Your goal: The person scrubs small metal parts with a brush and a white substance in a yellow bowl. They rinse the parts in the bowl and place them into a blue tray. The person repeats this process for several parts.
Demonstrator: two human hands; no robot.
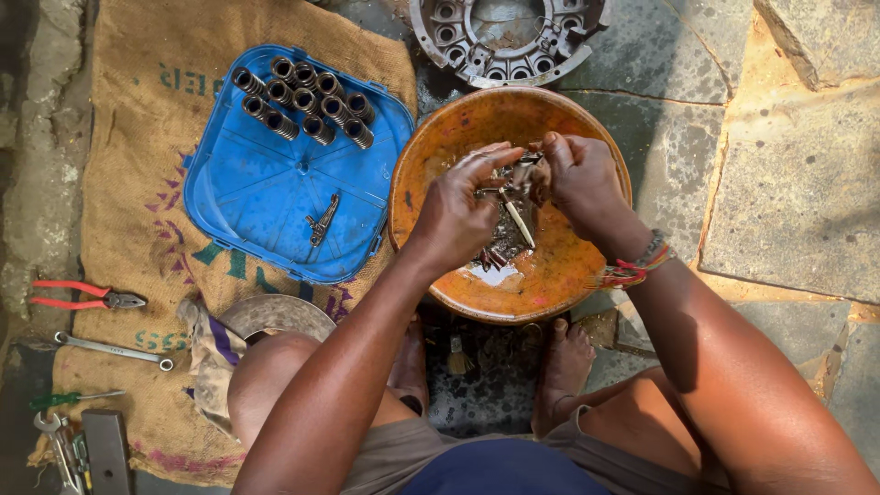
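Both my hands worked a small metal part over the orange basin.

My left hand (458, 215) pinched one end of the small metal part (515, 197) between thumb and fingertips, while my right hand (577, 179) closed on its other end, so the piece sat just above the basin's middle. I judged it best to keep it low over the orange basin (431, 147), so anything that slipped would drop among the loose bits (500, 252) lying at its bottom and not onto the stone. At nine o'clock from the basin lay the blue lid (266, 192) on the burlap sack (137, 92), with dark springs (307, 99) ranked at its twelve o'clock edge and one small metal clip (322, 220) near its centre. The round metal housing (509, 37) sat at twelve o'clock; red-handled pliers (84, 295) and a spanner (115, 350) lay far off at eight o'clock.
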